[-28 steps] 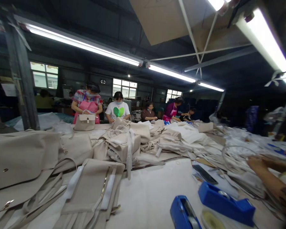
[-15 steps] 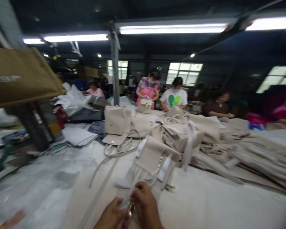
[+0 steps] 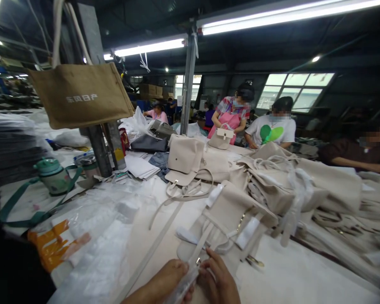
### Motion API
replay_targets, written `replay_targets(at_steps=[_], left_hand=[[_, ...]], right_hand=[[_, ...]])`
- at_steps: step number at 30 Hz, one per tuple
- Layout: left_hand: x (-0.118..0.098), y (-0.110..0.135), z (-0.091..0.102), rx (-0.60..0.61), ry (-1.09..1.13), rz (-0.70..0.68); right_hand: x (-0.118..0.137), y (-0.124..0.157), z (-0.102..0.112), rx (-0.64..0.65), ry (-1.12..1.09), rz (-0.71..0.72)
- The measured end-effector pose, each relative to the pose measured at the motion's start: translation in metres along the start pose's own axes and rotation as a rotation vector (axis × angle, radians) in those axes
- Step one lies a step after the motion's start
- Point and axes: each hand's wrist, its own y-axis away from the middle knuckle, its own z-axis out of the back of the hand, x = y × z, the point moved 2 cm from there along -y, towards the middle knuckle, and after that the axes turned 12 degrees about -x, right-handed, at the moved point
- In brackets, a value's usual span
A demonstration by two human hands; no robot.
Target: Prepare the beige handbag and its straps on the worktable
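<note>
My left hand (image 3: 172,274) is closed on a beige bag strap (image 3: 196,252), whose lower part appears wrapped in clear plastic (image 3: 181,289). Across from it, my right hand (image 3: 220,276) has its fingers curled at the same strap, beside a small metal buckle (image 3: 198,261). The strap runs up to a beige backpack (image 3: 228,207) lying on the table, with a gold chain piece (image 3: 241,221) and white wrapping (image 3: 248,232) on it. The fingers' undersides are partly hidden.
More beige bags (image 3: 304,177) are heaped at the right, and one bag (image 3: 185,154) stands behind. Clear plastic sheets (image 3: 104,236) and an orange-printed bag (image 3: 52,249) lie left, near a green bottle (image 3: 52,177). Co-workers (image 3: 231,109) stand across the table; a brown tote (image 3: 82,95) hangs by a post.
The view has swung left, so the tote, bottle and orange-printed bag show more fully. Both hands remain at the strap; the buckle now shows nearer my right fingers.
</note>
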Motion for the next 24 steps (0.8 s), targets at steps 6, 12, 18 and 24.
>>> replay_targets(at_steps=[6, 12, 18, 24], left_hand=[[-0.010, -0.005, -0.012, -0.077, -0.037, 0.029], [-0.016, 0.002, -0.015, -0.036, -0.047, 0.039], [-0.008, -0.004, -0.008, -0.094, -0.073, 0.016], [-0.004, -0.003, 0.003, -0.161, -0.084, -0.007]], right_hand=[[-0.007, -0.009, 0.021, -0.091, 0.121, -0.032], [-0.019, -0.040, 0.044, -0.036, 0.226, -0.151], [-0.041, -0.072, 0.059, 0.235, 0.278, -0.251], [-0.062, -0.084, 0.053, 0.317, 0.426, -0.218]])
